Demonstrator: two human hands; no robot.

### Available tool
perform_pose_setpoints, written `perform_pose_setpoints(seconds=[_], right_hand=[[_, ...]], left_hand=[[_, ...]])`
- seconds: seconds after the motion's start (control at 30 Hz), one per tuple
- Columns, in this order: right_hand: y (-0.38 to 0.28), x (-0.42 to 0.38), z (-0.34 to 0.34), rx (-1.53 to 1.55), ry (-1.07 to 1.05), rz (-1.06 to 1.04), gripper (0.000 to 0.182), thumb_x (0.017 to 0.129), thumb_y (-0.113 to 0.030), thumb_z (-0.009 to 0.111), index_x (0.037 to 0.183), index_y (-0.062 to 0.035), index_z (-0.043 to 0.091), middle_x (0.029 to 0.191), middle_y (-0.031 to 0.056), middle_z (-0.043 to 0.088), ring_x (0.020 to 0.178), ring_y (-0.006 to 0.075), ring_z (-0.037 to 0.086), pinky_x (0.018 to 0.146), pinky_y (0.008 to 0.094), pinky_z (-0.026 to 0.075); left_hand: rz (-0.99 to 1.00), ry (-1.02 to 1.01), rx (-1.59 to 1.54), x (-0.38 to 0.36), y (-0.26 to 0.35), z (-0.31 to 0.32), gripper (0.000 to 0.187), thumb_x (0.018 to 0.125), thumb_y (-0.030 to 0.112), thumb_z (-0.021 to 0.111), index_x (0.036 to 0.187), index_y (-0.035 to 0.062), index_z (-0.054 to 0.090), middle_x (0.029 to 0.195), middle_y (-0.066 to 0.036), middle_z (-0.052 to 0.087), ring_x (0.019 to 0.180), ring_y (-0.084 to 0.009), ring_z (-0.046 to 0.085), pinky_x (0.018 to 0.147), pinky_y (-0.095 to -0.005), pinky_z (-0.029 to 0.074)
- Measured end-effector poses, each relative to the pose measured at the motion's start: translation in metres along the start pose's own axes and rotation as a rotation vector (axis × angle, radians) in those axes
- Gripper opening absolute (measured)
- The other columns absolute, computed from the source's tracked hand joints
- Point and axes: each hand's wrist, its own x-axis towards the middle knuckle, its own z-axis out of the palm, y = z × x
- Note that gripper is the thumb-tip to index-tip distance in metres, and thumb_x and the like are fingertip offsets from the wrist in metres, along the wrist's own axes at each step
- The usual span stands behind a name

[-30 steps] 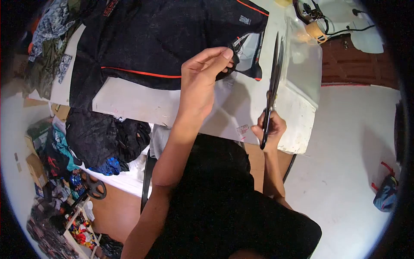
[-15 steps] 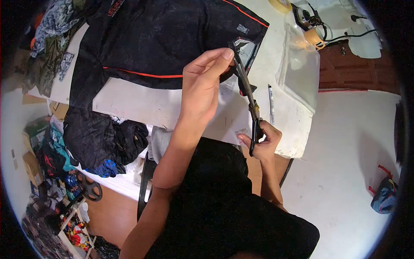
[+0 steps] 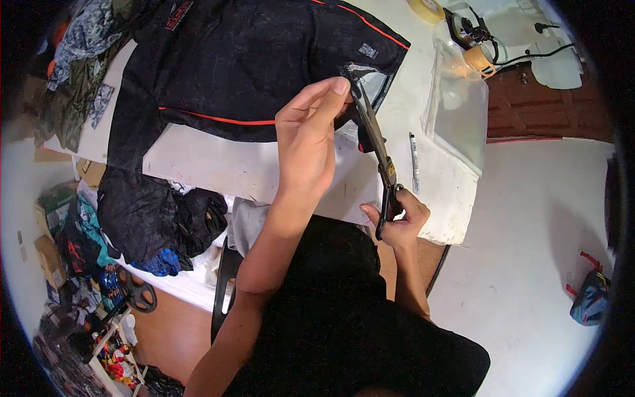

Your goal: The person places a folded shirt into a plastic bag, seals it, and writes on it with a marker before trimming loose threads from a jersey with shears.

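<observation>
My left hand (image 3: pixel 307 135) pinches the edge of a black garment (image 3: pixel 264 59) with red piping, near its lower right corner. My right hand (image 3: pixel 403 220) is closed round the black handles of long scissors (image 3: pixel 378 142). The blades point up and left, their tips at the cloth by my left fingertips, and look slightly apart. Beside the tips, a pale patch shows in the garment's corner. The exact spot between blades and cloth is too small to make out.
A marker (image 3: pixel 415 163) lies on the white table (image 3: pixel 456 208) right of the scissors. Clear plastic sheets (image 3: pixel 456 106), tape rolls (image 3: pixel 426 9) and a cabled device are at the upper right. Dark clothes (image 3: pixel 155 215) are piled at the left, below the table edge.
Both hands, the scissors and the garment corner have shifted slightly left. The scissor blades look a little further apart than before.
</observation>
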Motion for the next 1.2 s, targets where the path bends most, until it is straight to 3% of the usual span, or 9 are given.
perform_pose_setpoints(seconds=[0.47,0.57,0.67,0.73,1.2], right_hand=[[0.0,0.004,0.001,-0.048,0.043,-0.04,0.055,0.056,-0.034,0.089,0.06,-0.0055,0.042,0.049,0.0003,0.042,0.042,0.0077,0.037,0.04,0.0212,0.029],[-0.001,0.005,-0.002,-0.095,0.027,-0.045,0.046,0.058,-0.033,0.088,0.063,-0.0046,0.052,0.052,0.0016,0.046,0.041,0.0092,0.043,0.04,0.0225,0.035],[0.002,0.005,0.0,-0.095,0.077,-0.083,0.054,0.057,-0.034,0.089,0.062,-0.0054,0.044,0.048,-0.0003,0.041,0.041,0.0076,0.037,0.04,0.0206,0.029],[-0.001,0.005,-0.002,-0.105,0.07,-0.072,0.046,0.058,-0.032,0.088,0.063,-0.0044,0.052,0.053,0.0018,0.049,0.04,0.0091,0.046,0.039,0.0217,0.036],[0.006,-0.005,-0.004,-0.086,0.056,-0.056,0.043,0.058,-0.029,0.088,0.062,-0.0052,0.052,0.052,0.0013,0.047,0.041,0.0093,0.044,0.039,0.022,0.035]], left_hand=[[0.09,0.02,0.109,-0.005,0.001,0.006,0.015,0.085,0.003,0.064,0.099,-0.0041,0.066,0.089,-0.006,0.066,0.08,-0.0074,0.059,0.077,-0.0202,0.045],[0.134,0.004,0.169,-0.005,0.0,0.006,0.015,0.085,0.002,0.064,0.099,-0.0042,0.066,0.09,-0.006,0.066,0.082,-0.0071,0.059,0.076,-0.0197,0.045],[0.152,0.005,0.18,-0.006,-0.002,0.006,0.015,0.085,0.001,0.064,0.099,-0.0044,0.066,0.09,-0.006,0.067,0.082,-0.0071,0.059,0.076,-0.02,0.045],[0.146,0.013,0.173,-0.006,-0.001,0.006,0.015,0.085,0.001,0.064,0.099,-0.0044,0.066,0.09,-0.006,0.067,0.082,-0.0069,0.059,0.076,-0.0197,0.045],[0.14,0.044,0.157,-0.006,-0.001,0.006,0.015,0.085,0.004,0.065,0.098,-0.0042,0.066,0.087,-0.005,0.067,0.08,-0.0061,0.059,0.076,-0.0191,0.044]])
